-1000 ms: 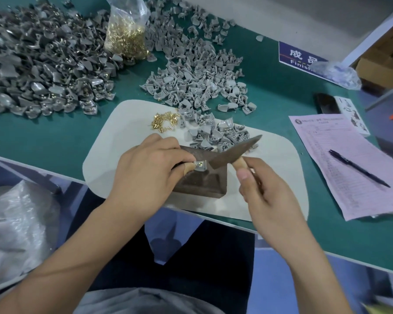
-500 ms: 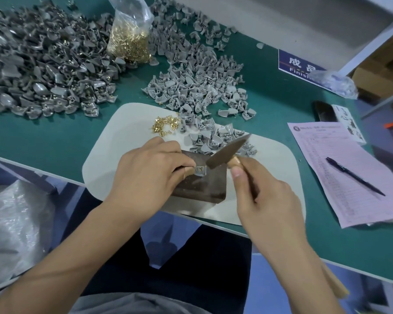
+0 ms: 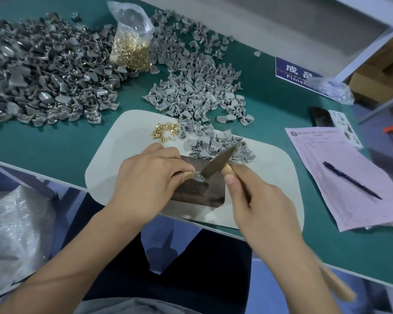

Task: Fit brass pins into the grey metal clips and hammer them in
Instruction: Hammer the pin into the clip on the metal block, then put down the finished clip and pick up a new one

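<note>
So the small hammer with the dark wedge-shaped steel head and pale wooden handle [image 3: 218,162] has dropped since a second ago: back then its head was up off the work, and now its tip sits right down on the little grey metal clip [image 3: 198,177] on the dark rusty steel block [image 3: 197,189]. Looks to me like a tap landing on the brass pin, so this clip is about done, though the pin itself is too small to make out.

Left hand [image 3: 150,177] is curled over the block, its fingers [image 3: 187,175] pinching the clip to steady it. Right hand [image 3: 256,200] is wrapped closed around the hammer handle, thumb lying along it.

Just behind the block are loose brass pins [image 3: 165,132] and a heap of light grey clips [image 3: 213,141] on the pale grey mat [image 3: 114,159]. Further back from the block, on the green table [image 3: 55,143], there's a clear plastic bag of brass pins [image 3: 131,48].
</note>
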